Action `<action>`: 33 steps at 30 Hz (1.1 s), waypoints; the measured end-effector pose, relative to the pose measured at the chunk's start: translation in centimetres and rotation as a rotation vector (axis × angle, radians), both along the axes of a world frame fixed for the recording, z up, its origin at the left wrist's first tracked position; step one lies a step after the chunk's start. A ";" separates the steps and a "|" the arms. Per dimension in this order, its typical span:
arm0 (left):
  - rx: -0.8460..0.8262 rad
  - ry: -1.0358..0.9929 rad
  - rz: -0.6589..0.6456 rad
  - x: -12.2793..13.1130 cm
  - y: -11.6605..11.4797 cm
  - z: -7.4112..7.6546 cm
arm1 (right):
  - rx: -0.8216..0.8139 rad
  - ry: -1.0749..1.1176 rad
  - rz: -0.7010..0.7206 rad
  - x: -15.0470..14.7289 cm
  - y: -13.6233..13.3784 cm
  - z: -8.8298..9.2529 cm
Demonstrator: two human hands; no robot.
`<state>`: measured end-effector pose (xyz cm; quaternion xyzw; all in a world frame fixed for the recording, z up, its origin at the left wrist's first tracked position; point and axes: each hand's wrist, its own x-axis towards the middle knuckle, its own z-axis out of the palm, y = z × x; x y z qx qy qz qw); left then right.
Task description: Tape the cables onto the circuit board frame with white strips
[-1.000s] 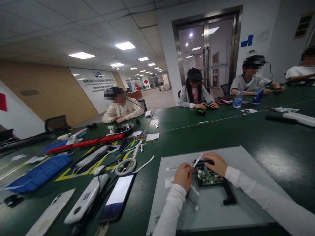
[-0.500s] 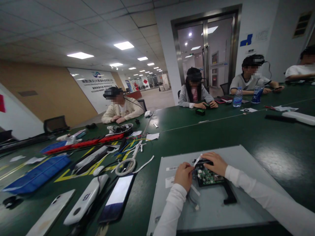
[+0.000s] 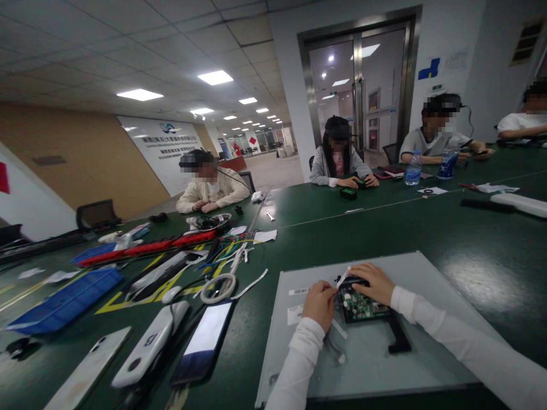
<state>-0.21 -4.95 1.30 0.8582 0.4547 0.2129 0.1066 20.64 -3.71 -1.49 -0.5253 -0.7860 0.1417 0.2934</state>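
Note:
A grey flat panel (image 3: 427, 285) lies in front of me on the dark green table (image 3: 384, 228). On it sits a small green circuit board (image 3: 361, 306) in a black frame. My left hand (image 3: 319, 303) is closed in a pinch at the board's left edge, on something I cannot make out. My right hand (image 3: 372, 281) rests curled over the board's far edge, fingers on a black part beside a white ribbon strip (image 3: 343, 277).
Left of the panel lie phones (image 3: 204, 341), a white device (image 3: 149, 344), a tape roll (image 3: 219, 287), coloured wires, a blue tray (image 3: 64, 304) and a red strip. Other people sit across the table; water bottles (image 3: 412, 169) stand near them.

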 end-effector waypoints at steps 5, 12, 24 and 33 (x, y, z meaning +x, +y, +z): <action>-0.007 -0.012 0.001 0.0 0.0 -0.1 | 0.001 -0.016 0.003 0.0 0.0 0.0; -0.012 -0.008 -0.006 0.0 -0.1 0.0 | -0.011 -0.044 0.015 0.0 -0.1 0.2; 0.005 -0.006 -0.007 0.0 0.0 -0.2 | -0.002 -0.060 0.015 -0.1 -0.2 0.3; 0.015 0.011 -0.011 0.0 -0.1 0.1 | -0.001 -0.085 0.002 -0.2 -0.3 0.5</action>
